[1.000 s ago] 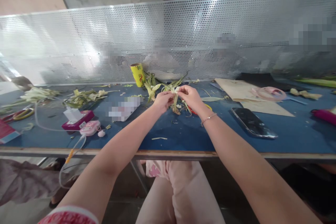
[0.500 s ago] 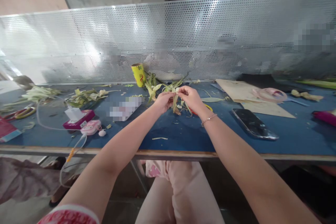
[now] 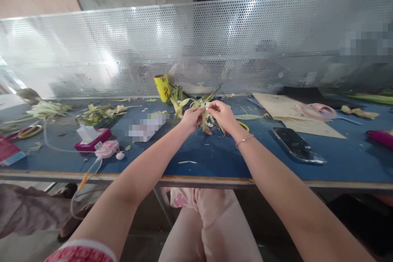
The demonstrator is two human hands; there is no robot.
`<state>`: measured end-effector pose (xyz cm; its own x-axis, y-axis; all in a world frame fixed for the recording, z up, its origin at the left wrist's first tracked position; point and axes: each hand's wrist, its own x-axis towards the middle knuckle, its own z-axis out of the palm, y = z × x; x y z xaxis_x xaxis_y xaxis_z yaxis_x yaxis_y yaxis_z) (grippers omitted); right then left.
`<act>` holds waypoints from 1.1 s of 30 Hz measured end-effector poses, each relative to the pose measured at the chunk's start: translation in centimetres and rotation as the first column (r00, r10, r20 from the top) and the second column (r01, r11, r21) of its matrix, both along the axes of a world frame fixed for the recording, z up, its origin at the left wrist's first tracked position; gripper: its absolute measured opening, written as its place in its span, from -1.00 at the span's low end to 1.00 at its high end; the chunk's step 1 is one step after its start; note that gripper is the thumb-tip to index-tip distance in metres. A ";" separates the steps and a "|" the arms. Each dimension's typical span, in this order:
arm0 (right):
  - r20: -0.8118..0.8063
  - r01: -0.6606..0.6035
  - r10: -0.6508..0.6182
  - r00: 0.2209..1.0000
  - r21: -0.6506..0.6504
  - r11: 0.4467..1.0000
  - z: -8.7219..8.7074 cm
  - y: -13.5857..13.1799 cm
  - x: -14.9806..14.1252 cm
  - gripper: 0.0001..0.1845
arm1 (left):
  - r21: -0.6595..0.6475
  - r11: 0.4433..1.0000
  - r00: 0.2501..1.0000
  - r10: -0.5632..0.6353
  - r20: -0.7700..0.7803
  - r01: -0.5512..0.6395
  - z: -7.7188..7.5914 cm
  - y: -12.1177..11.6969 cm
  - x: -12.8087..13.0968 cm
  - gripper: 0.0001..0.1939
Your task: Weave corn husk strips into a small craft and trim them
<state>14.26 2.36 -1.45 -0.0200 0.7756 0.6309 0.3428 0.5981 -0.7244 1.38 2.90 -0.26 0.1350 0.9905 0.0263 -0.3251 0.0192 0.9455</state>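
Note:
Over the middle of the blue table, my left hand (image 3: 193, 118) and my right hand (image 3: 223, 115) meet fingertip to fingertip. Both are closed in a pinch around a pale leaf strip (image 3: 206, 111), mostly hidden by the fingers. Behind and below the fingertips lies a heap of green and yellowish leaves (image 3: 179, 104). Under my hands a brownish dry end (image 3: 207, 131) pokes out. A yellow ring (image 3: 244, 126), partly covered by my right wrist, looks like a scissors handle.
Left lie leaf scraps (image 3: 102, 114), a purple box (image 3: 93, 141) with a charger, and a cable. A yellow tube (image 3: 162, 88) stands by the perforated metal screen (image 3: 208, 28). Rightward are a phone (image 3: 296, 145), brown cardboard (image 3: 276, 106) and a pink tape roll (image 3: 316, 110).
My hands stay almost in the same place, with slight finger movement at the leaf strip. The things on the table have not moved.

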 end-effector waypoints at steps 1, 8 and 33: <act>-0.027 0.003 -0.004 1.000 -0.045 0.999 -0.1 0.1 0.0 -0.86 | 0.002 1.000 1.000 0.002 -0.006 -0.002 -0.1 0.0 0.0 -0.85; -0.243 -0.091 0.017 0.970 -0.296 0.951 -0.5 0.7 0.1 -0.73 | 0.036 0.999 0.999 0.010 -0.035 -0.009 -0.4 0.3 -0.1 -0.92; -0.102 -0.121 0.112 0.988 -0.082 0.989 -1.0 1.1 -0.1 -0.71 | -0.034 0.999 0.999 0.028 0.026 -0.028 0.3 -0.4 0.0 -0.87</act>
